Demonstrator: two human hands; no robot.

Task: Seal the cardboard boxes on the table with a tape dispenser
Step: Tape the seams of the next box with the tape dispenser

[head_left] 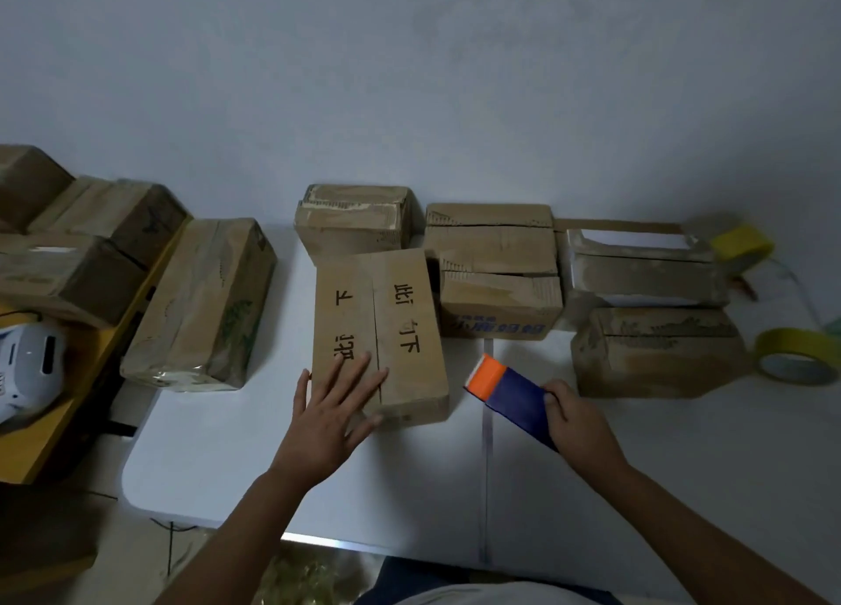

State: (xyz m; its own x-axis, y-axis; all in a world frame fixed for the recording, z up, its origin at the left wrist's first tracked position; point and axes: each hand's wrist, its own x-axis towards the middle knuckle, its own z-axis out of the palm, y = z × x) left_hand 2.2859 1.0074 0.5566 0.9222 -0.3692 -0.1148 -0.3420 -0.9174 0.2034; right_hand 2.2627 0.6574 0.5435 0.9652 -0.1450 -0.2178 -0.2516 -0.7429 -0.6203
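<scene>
A long cardboard box (pixel 400 327) with black characters lies in the middle of the white table (pixel 255 459), its two top flaps closed along a centre seam. My left hand (pixel 334 411) presses flat on the box's near left corner, fingers spread. To its right, my right hand (pixel 575 415) grips a blue tape dispenser (pixel 509 388) with an orange front end, held just above the table and pointing toward the box. The dispenser's rear end is hidden under my fingers.
Several more cardboard boxes line the back of the table (pixel 493 249), (pixel 646 267), (pixel 655 354), (pixel 355 222). A taped box (pixel 205 304) lies at the left edge. Two yellow tape rolls (pixel 796 354), (pixel 742 247) sit at far right. A yellow side table (pixel 32 440) holds a white device (pixel 27 372).
</scene>
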